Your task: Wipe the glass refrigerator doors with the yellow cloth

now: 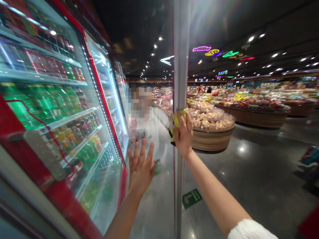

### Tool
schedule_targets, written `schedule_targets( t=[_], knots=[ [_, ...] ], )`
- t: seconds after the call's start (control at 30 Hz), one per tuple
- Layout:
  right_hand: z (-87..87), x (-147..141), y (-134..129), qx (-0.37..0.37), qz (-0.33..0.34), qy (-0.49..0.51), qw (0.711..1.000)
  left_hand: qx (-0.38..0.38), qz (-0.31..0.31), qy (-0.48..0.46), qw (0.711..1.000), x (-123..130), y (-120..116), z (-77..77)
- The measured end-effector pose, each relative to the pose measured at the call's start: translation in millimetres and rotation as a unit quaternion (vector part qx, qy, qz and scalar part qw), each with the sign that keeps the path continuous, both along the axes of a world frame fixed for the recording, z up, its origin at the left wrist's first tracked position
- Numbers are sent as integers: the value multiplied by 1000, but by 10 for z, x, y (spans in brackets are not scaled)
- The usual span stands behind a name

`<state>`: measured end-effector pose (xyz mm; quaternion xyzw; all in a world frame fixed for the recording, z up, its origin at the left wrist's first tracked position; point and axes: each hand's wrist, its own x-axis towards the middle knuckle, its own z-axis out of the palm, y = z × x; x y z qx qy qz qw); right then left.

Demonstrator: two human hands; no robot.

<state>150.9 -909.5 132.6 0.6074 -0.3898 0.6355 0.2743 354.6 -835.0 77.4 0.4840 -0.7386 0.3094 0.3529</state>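
Clenching a yellow cloth point(177, 123) in the right hand point(183, 136) against a steel post point(181, 66) beside a drinks fridge point(101, 99), the left hand point(141, 169) lying open, flat and bracing on the fridge's glass door point(109, 186).

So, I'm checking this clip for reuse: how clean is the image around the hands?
Head view: wide-angle distortion bends the drinks fridge; glare streaks down the metal door post; a hazy, pixelated reflection of a person sits in the fridge glass; the left hand and the right hand gripping a yellow cloth look sharp.
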Motion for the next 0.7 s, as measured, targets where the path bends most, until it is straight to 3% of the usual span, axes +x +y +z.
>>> schedule_targets(
  t=[0.13, 0.2, 0.3, 0.33, 0.4, 0.5, 0.6, 0.67, 0.7],
  knots=[
    [-1125, 201, 86, 49, -17, -26, 998, 5, 26, 10, 1000, -4, 96, -220],
    [-1604, 242, 95, 56, -15, -33, 998, 11, 40, 12, 999, 10, 164, -366],
    [-2016, 195, 161, 63, 32, -18, 997, 33, 46, 13, 998, 67, 284, -551],
    [-2047, 164, 208, 70, 50, -18, 996, 41, 47, 14, 998, 97, 324, -590],
    [-1940, 117, 326, 79, 79, -42, 993, 54, 59, 22, 997, 164, 390, -625],
    [-1453, 177, 448, 42, 102, -66, 992, 62, 79, 38, 994, 270, 432, -580],
    [-897, 436, 370, 16, 74, 7, 997, 64, 85, 34, 994, 369, 415, -471],
    [-722, 649, 242, 47, 26, 42, 998, 58, 89, 30, 994, 440, 401, -403],
    [-732, 740, 184, 66, 1, 50, 997, 51, 91, 30, 994, 480, 398, -379]
  ],
)
